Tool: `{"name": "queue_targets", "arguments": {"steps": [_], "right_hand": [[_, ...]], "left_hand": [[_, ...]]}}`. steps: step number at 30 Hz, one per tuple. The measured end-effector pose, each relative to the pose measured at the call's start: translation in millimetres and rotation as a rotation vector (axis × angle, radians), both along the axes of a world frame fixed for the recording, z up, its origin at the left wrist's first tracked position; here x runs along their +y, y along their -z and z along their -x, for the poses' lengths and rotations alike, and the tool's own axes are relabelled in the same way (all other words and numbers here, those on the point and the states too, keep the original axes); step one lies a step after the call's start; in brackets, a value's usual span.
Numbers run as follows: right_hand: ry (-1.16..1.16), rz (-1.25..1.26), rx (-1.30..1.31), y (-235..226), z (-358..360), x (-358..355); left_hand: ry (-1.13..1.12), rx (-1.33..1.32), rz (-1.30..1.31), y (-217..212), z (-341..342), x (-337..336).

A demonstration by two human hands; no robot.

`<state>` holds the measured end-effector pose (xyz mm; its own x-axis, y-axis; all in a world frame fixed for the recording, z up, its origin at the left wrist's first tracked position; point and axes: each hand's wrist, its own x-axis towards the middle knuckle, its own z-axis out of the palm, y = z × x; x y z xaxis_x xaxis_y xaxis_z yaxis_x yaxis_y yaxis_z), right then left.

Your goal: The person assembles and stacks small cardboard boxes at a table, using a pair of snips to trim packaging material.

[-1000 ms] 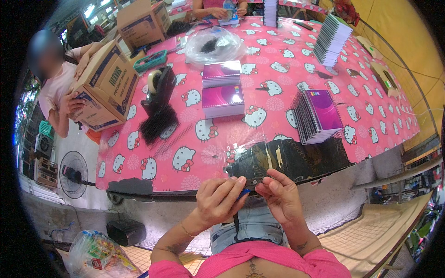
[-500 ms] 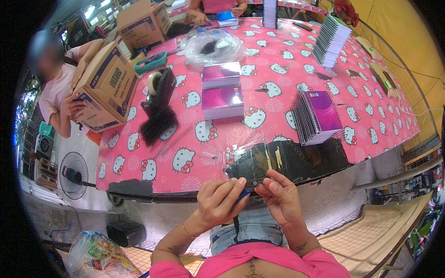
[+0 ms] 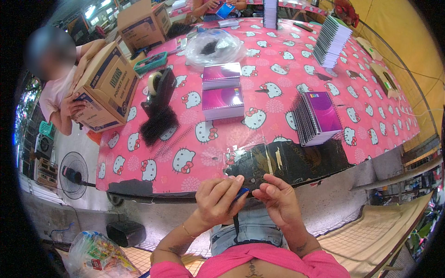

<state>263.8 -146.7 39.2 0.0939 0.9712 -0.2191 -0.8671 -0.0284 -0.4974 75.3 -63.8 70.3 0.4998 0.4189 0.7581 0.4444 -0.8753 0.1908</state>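
My left hand is closed around a small blue object, mostly hidden by the fingers, so its kind is unclear. Just to its right, my right hand is raised with the fingers loosely bent and apart, and nothing shows in it. Both hands hover at the near table edge, in front of a black patch where the pink cover is missing. Beyond them stand two stacks of purple notebooks. To the right is a stack of spiral-bound purple notebooks.
Black binding coils lie beside a tape dispenser. Behind are a clear plastic bag, a green basket and cartons. A person holds the nearer carton at left; another handles a blue notebook across the table.
My right hand's fingers have shifted slightly, and the blue object in my left hand has tilted a little. The person across the table has lifted the blue notebook.
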Motion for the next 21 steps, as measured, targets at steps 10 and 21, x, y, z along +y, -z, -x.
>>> {"name": "queue_targets", "arguments": {"steps": [10,21], "right_hand": [[0.019,-0.042,0.060,5.0,-1.6,1.5],[0.020,-0.059,0.094,5.0,-0.8,2.6]], "left_hand": [[-0.021,-0.053,0.098,1.9,2.4,1.2],[-0.002,-0.032,0.109,6.0,5.5,-0.7]]}}
